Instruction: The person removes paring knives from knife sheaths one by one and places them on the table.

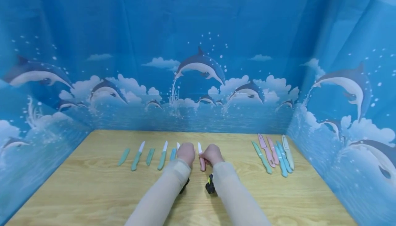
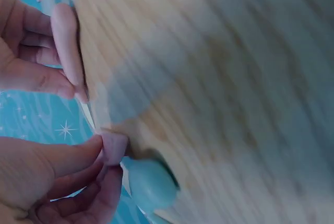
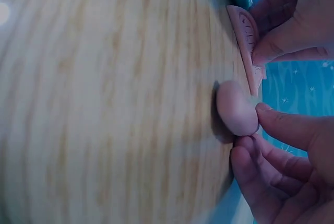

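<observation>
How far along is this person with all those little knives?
Roughly halfway, it seems. Done: in the left row, two teal knives lie bare-bladed with teal sheaths beside them. In hand: the right hand grips a pink knife, its blade bare, while the left hand pinches a pink sheath. Left: the bunch of covered knives on the table.

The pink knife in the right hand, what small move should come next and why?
Probably lay the pink knife flat on the table, just right of the teal row. The right hand pinches its handle, the left hand holds a pink sheath apart from it, and each teal knife lies beside its sheath.
</observation>
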Tool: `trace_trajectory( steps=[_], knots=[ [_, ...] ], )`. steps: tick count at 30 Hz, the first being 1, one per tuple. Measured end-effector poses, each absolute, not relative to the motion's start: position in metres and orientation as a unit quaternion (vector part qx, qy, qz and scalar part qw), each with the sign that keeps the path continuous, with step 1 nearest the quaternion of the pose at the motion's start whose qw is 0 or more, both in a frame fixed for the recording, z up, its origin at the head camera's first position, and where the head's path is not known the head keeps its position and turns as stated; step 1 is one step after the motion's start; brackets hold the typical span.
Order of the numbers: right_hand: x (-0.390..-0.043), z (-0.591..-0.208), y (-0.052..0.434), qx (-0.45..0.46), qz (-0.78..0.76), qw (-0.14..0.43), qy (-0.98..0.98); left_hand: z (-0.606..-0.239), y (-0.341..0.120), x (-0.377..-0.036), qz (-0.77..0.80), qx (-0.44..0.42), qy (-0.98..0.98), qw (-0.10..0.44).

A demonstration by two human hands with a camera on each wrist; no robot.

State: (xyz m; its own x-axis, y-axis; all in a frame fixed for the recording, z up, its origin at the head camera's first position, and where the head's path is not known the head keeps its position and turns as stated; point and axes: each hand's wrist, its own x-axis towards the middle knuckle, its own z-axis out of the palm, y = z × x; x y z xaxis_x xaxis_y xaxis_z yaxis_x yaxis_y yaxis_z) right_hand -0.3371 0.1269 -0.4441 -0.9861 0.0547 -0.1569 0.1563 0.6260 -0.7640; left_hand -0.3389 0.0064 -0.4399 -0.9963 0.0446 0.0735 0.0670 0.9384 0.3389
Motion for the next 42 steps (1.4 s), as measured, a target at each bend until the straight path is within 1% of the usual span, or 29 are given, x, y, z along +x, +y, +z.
trace_trajectory(
  steps=[8,13,21,25,28,29,32,34,36,42],
  knots=[
    [-0.334,-0.446,0.126,0.036,-0.425,0.041,0.904,-0.440,0.004,-0.340,-0.180,-0.026,-0.983,0.033],
    [-0.333,-0.446,0.128,0.024,-0.424,0.035,0.905,-0.438,0.007,-0.340,-0.186,-0.017,-0.982,0.009],
    [-0.335,-0.447,0.129,0.031,-0.407,0.034,0.912,-0.438,0.007,-0.345,-0.165,-0.034,-0.986,-0.013],
    [-0.335,-0.445,0.134,0.040,-0.357,-0.016,0.933,-0.439,0.006,-0.345,-0.178,-0.028,-0.983,-0.033],
    [-0.334,-0.443,0.144,0.058,-0.310,-0.066,0.947,-0.437,0.006,-0.343,-0.184,-0.022,-0.982,-0.037],
    [-0.334,-0.442,0.149,0.064,-0.296,-0.073,0.950,-0.437,0.005,-0.342,-0.184,-0.021,-0.982,-0.034],
    [-0.331,-0.441,0.168,0.090,-0.258,-0.066,0.960,-0.434,0.005,-0.339,-0.176,-0.019,-0.984,-0.030],
    [-0.329,-0.442,0.183,0.107,-0.236,-0.051,0.965,-0.432,0.004,-0.338,-0.169,-0.016,-0.985,-0.033],
    [-0.326,-0.443,0.200,0.126,-0.224,-0.029,0.966,-0.432,0.004,-0.337,-0.160,-0.015,-0.986,-0.039],
    [-0.316,-0.448,0.250,0.151,-0.207,-0.002,0.967,-0.434,0.005,-0.339,-0.150,-0.012,-0.987,-0.054]
  ],
)
